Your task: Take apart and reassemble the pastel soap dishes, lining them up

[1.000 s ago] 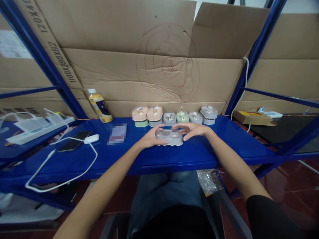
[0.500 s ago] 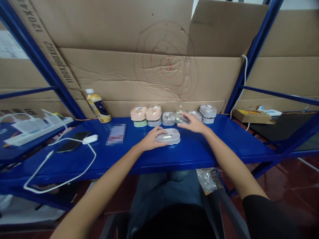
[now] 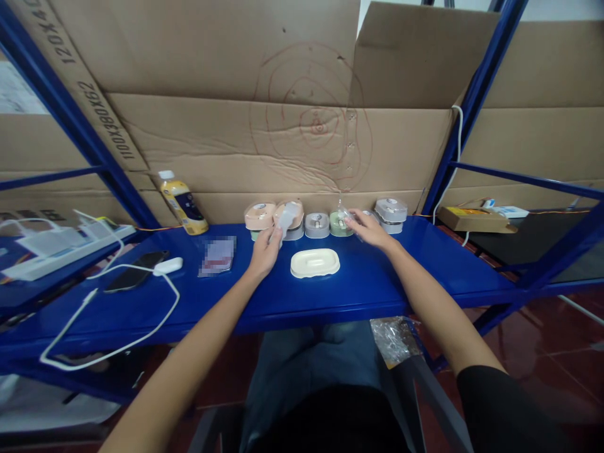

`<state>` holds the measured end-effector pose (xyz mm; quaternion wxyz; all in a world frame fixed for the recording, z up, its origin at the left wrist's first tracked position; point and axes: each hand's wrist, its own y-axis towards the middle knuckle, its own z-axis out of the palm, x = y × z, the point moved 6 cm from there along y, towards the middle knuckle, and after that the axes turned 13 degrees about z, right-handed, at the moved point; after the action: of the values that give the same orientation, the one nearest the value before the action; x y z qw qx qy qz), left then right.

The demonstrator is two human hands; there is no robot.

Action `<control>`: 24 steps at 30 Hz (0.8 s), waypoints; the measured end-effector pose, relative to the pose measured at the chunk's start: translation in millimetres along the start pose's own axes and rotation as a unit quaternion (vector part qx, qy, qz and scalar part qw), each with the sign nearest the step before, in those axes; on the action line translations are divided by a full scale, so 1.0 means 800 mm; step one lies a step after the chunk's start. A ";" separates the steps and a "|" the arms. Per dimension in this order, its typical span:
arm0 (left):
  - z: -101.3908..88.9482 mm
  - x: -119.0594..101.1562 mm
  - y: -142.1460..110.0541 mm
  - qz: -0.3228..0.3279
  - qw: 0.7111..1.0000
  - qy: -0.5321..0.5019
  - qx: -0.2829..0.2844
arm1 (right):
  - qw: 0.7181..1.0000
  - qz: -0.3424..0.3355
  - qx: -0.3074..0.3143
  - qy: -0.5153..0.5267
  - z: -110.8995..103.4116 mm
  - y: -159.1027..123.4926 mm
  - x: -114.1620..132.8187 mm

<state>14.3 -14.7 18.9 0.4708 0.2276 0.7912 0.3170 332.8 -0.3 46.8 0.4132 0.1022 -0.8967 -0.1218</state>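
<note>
My left hand (image 3: 265, 255) grips a translucent grey lid (image 3: 285, 221), tilted up on edge in front of the peach containers. On the desk between my hands lies a cream oval tray (image 3: 315, 263) with a rounded recess. My right hand (image 3: 370, 229) is closed at the back row, its fingertips beside a small green container (image 3: 338, 225); something clear and shiny shows at them, too blurred to name. A small grey container (image 3: 317, 224) stands left of the green one. Another small container behind my right hand is mostly hidden.
Two peach-topped containers (image 3: 258, 216) and a stacked grey one (image 3: 391, 212) stand along the cardboard wall (image 3: 212, 138). To the left are a yellow bottle (image 3: 184, 204), a blurred-out packet (image 3: 218, 255), a phone (image 3: 136, 272) and a white cable (image 3: 177, 302) on the blue desk (image 3: 264, 308).
My left hand has lifted the grey lid off the cream tray and carried it left and up, tilting it. My right hand has shifted slightly right, showing more of the green container.
</note>
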 end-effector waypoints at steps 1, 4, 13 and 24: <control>0.002 -0.005 -0.001 0.022 0.999 0.018 0.027 | 1.000 0.001 0.002 0.005 0.000 -0.001 0.001; 0.024 -0.032 -0.015 0.111 0.980 0.038 0.160 | 1.000 -0.020 0.000 0.010 0.000 -0.006 0.012; 0.056 -0.048 -0.036 0.114 0.959 -0.009 0.259 | 0.971 -0.204 0.117 -0.047 0.052 -0.043 0.073; 0.069 -0.024 -0.039 0.062 0.962 -0.059 0.260 | 0.965 -0.157 0.142 -0.154 0.097 -0.055 0.072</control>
<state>70.4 -33.1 -11.7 0.4206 0.4086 0.8018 0.1154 240.3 -48.2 25.4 0.2268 0.2796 -0.9302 -0.0713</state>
